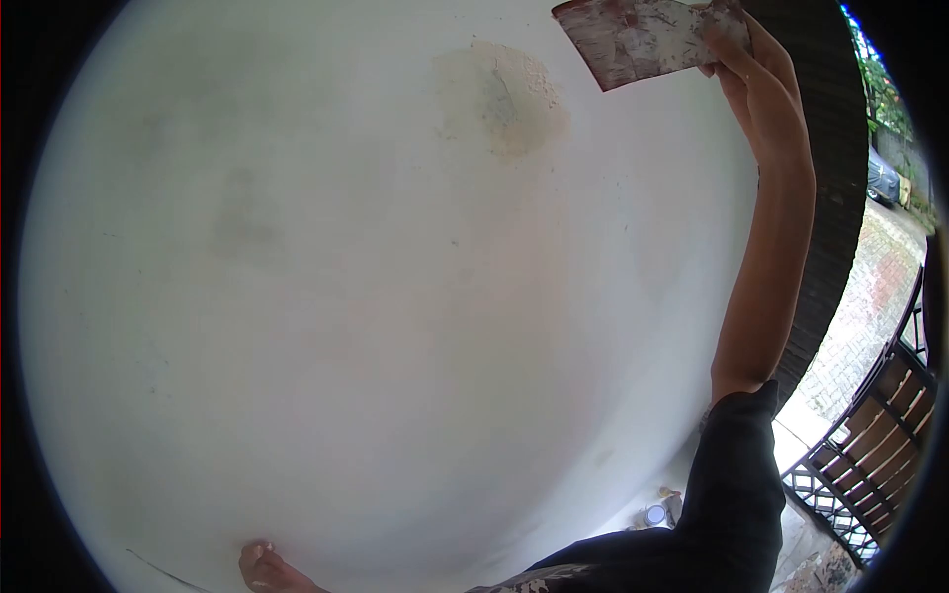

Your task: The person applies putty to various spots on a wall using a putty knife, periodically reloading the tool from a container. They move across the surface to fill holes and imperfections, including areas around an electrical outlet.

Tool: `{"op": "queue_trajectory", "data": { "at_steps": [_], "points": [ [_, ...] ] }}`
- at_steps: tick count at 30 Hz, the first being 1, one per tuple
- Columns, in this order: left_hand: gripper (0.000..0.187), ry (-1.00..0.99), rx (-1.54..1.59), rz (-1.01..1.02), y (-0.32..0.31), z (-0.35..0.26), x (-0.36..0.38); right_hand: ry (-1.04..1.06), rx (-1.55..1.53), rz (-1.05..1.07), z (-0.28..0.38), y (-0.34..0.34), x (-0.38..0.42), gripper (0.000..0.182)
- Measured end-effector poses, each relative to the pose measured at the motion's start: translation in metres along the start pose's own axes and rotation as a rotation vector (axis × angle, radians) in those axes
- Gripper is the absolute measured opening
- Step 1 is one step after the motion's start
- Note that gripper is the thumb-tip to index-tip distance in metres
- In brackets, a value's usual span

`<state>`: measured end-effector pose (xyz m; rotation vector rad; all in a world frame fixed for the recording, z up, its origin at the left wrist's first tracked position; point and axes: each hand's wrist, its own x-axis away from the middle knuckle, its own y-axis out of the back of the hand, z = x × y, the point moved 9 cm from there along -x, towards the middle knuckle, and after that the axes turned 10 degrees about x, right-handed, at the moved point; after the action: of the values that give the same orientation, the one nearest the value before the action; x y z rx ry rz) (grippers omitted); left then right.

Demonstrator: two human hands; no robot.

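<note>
My right hand (756, 69) is raised at the top right, its fingers closed round the end of a flat, four-sided brown plate smeared with white (643, 42). The plate lies close in front of the pale wall (356, 326). To its left, the wall bears a rough, beige-stained patch (506, 99) with flaking at its upper right. Low at the left, my left hand (265, 567) is curled near the wall's lower part, with white on the fingers. What it holds, if anything, is hidden.
A dark frame (835, 198) borders the wall on the right. Beyond it are a paved yard (865, 296), a parked vehicle (885, 180) and a metal gate with brown slats (875, 445). A small round container (654, 515) stands on the floor below, beside my dark sleeve.
</note>
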<state>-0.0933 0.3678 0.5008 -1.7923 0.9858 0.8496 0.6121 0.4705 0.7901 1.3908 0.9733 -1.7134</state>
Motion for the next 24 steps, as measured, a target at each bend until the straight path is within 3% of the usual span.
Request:
{"op": "queue_trajectory", "data": {
  "at_steps": [4, 10, 20, 23, 24],
  "points": [
    [0.049, 0.006, -0.025, 0.071, -0.004, -0.001, -0.002, -0.163, -0.157, 0.132, -0.029, -0.014, -0.020, 0.010],
    [0.052, 0.003, -0.038, 0.109, -0.006, -0.001, -0.004, -0.122, -0.180, 0.307, -0.045, -0.034, -0.033, 0.010],
    [0.052, 0.002, -0.059, 0.024, 0.004, 0.002, -0.003, -0.140, -0.181, 0.276, -0.042, -0.027, -0.032, 0.009],
    [0.052, 0.002, -0.016, 0.083, -0.003, 0.001, -0.003, -0.015, -0.126, 0.232, -0.008, -0.022, -0.029, 0.010],
    [0.052, -0.003, -0.018, 0.078, -0.004, -0.001, -0.003, 0.098, 0.087, 0.130, 0.020, -0.020, -0.026, 0.012]
  ]
}}
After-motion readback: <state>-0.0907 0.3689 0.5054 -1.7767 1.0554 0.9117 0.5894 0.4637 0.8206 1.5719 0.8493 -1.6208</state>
